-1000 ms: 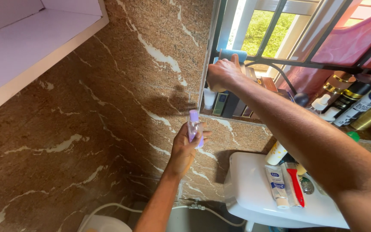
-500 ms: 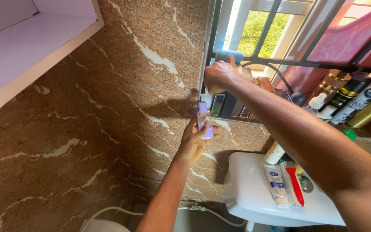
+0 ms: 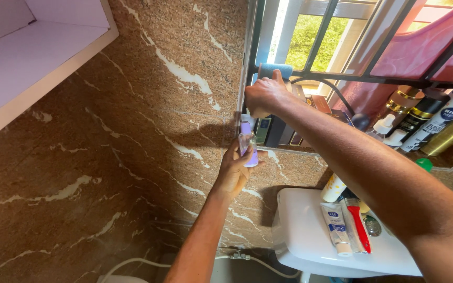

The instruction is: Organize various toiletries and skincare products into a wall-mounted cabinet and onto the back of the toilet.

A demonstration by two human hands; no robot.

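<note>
While the small purple bottle (image 3: pixel 248 148) stands upright at frame centre, the left hand (image 3: pixel 235 170) is clamped around it just below the window ledge (image 3: pixel 289 151). Directly above, the right hand (image 3: pixel 262 97) is closed on a pale container (image 3: pixel 247 119) among boxes (image 3: pixel 273 128).

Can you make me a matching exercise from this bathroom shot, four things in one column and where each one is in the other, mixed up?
Things:
1. small purple bottle
2. red-handled toothbrush
3. pink cloth
4. blue roll

Places:
A. draped over the window bars
B. lying on the white cistern lid
C. at the right hand, on the sill
D. held in the left hand

Pairs: 1-D, 2-B, 3-A, 4-C
</note>
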